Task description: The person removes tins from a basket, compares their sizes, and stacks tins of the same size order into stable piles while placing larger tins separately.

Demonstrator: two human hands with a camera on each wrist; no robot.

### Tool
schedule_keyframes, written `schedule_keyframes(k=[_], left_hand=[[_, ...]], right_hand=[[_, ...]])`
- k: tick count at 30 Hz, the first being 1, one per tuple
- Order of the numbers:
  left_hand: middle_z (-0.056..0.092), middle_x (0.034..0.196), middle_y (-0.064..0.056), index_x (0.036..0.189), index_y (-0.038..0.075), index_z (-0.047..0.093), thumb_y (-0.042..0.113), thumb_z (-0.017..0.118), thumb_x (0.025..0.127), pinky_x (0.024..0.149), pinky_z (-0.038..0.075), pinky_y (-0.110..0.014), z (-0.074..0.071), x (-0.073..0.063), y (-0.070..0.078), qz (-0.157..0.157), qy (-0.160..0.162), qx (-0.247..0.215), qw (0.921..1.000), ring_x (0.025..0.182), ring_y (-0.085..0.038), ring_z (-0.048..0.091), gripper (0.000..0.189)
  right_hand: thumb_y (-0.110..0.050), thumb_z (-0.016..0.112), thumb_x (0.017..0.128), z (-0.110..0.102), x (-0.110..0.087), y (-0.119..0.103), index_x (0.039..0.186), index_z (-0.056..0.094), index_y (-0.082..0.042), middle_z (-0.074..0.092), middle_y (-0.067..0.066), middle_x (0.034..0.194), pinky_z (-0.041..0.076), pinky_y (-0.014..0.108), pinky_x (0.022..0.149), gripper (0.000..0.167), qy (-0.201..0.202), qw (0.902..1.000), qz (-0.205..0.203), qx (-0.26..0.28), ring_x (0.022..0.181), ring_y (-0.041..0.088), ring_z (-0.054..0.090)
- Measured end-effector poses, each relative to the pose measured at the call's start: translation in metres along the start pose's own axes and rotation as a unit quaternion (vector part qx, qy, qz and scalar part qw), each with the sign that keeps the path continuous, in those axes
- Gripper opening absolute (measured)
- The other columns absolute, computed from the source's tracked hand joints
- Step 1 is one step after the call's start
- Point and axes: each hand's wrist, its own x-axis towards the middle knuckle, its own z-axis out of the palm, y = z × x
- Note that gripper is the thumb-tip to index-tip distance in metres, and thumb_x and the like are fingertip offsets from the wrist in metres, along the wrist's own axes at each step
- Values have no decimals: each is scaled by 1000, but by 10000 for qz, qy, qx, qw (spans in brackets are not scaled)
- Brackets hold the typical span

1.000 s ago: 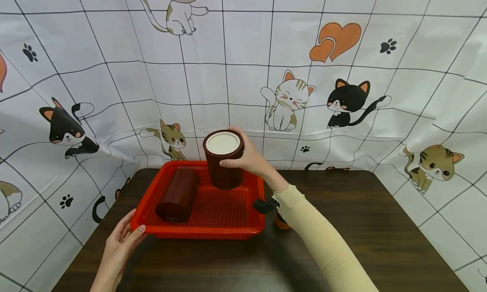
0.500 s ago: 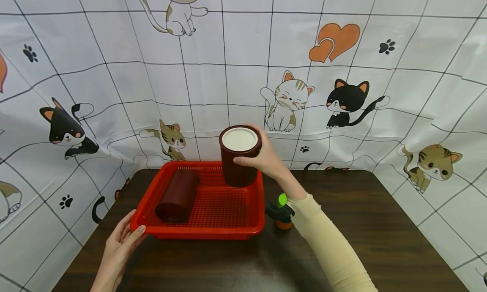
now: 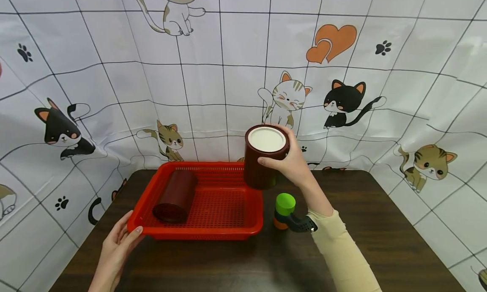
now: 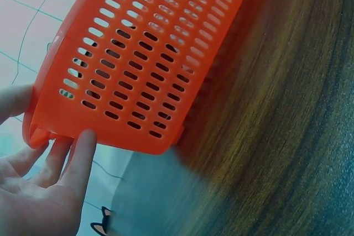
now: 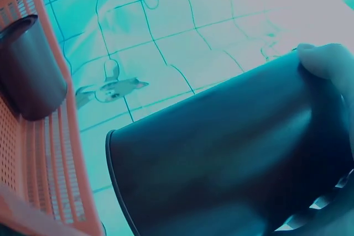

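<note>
My right hand [image 3: 294, 165] grips a dark brown canister [image 3: 255, 167] with a white round top, thumb across its near side. The canister is held up over the right rim of the red plastic basket [image 3: 205, 231]; in the right wrist view the same canister [image 5: 210, 158] fills the lower right. My left hand [image 3: 117, 245] holds the basket's near left corner, thumb at the rim. The left wrist view shows the fingers [image 4: 80, 164] against the perforated basket wall [image 4: 133, 75]. Inside the basket, at its left, a second brown canister [image 3: 176, 195] lies on its side.
A small green-capped container [image 3: 285, 204] with an orange base stands right of the basket, partly hidden by the black wrist strap [image 3: 302, 223]. The dark wooden table [image 3: 365, 224] ends at the back against a white cat-print sheet [image 3: 243, 38].
My right hand has carried the canister rightward, from above the basket's inside to its right rim. The green-capped container has come into fuller view. My left hand keeps its hold on the basket.
</note>
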Motion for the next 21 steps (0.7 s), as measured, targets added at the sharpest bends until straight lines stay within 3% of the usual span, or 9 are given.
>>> schedule_keyframes(k=[5, 10, 21], left_hand=[[47, 120, 20, 159, 17, 18, 14, 61, 99, 84, 57, -15, 0, 0, 0, -28, 12, 34, 10000, 100, 13, 60, 74], [46, 120, 19, 160, 17, 17, 15, 60, 99, 85, 57, -15, 0, -1, 0, -138, 75, 61, 9999, 97, 13, 61, 74], [47, 119, 19, 159, 16, 18, 14, 59, 99, 85, 57, -15, 2, 0, 1, -71, 92, 44, 9999, 98, 13, 61, 73]], right_hand=[[-17, 80, 79, -16, -15, -1, 151, 29, -21, 42, 6, 145, 47, 49, 104, 89, 522, 9983, 52, -266, 131, 23, 44], [-19, 80, 80, -31, -31, -3, 151, 30, -23, 44, 2, 144, 48, 36, 100, 87, 1071, 9931, 162, -454, 127, 17, 45], [-16, 80, 81, -63, -70, 0, 152, 28, -25, 44, 2, 145, 48, 14, 90, 89, 1621, 9774, 129, -1351, 123, 9, 46]])
